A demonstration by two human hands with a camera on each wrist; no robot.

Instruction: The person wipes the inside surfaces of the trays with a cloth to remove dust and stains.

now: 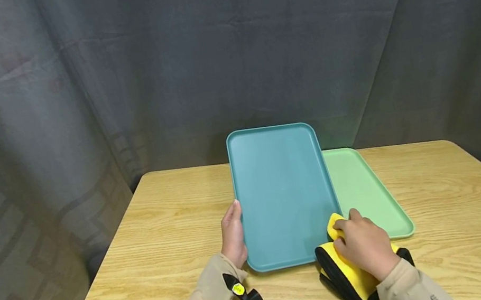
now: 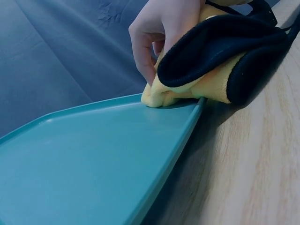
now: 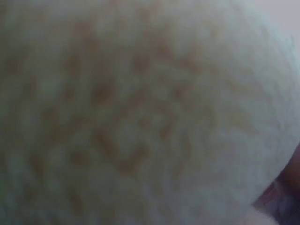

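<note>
My left hand grips the left edge of a blue tray, thumb at the rim and the other fingers hidden. The tray is tilted up, its far end raised off the table. My right hand pinches a folded yellow cloth with black edging. In the left wrist view a bunched part of that cloth touches the tray's rim near a corner, with the right hand's fingers bent down onto it. A blurred, pale surface fills most of the right wrist view; I cannot tell what it is.
A light green tray lies on the wooden table, partly covered by the blue tray and right hand. Dark grey curtains hang behind the table and along its left side. A black wrist strap with a camera sits on the left sleeve.
</note>
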